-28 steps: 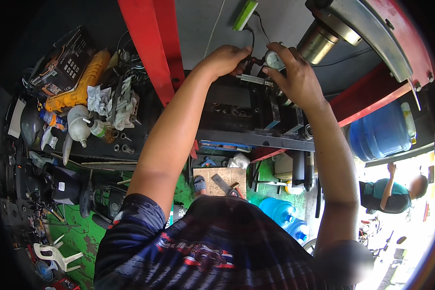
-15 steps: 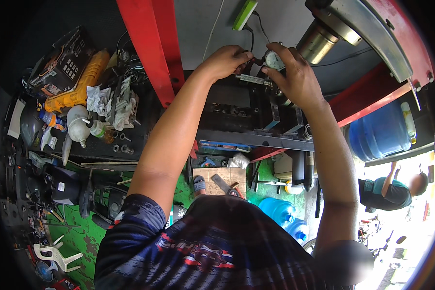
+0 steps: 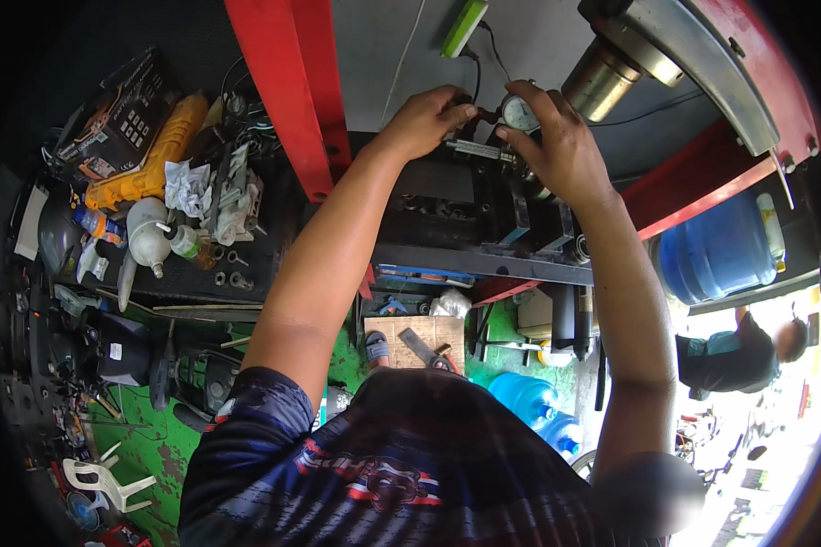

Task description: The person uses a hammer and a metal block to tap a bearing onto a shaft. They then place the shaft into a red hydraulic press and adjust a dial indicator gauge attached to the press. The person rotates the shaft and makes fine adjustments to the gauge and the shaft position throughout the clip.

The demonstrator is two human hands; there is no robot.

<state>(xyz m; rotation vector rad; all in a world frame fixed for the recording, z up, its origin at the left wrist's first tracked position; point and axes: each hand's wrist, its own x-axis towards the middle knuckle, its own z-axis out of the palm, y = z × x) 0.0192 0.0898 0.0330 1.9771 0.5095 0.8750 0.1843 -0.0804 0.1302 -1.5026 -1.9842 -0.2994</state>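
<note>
Here, the left hand point(image 3: 424, 118) pinches the slim metal rod point(image 3: 472, 147) while the right hand point(image 3: 561, 146) closes around the round dial gauge point(image 3: 520, 114) above the black machine block point(image 3: 465, 196).

Both of the person's bare arms reach up and forward from the lower edge of the view, rising out of short dark patterned sleeves. The left forearm slants up toward the right, elbow bent, wrist nearly straight. The left hand point(image 3: 424, 118) is turned knuckles-up, its fingers curled inward with thumb and forefinger pinched together at the tip. The right arm rises steeply, almost straight. The right hand point(image 3: 561, 146) shows its back, fingers spread and bent, fingertips pressing in a loose grip. The two hands sit near each other, fingertips facing, not touching.
</note>
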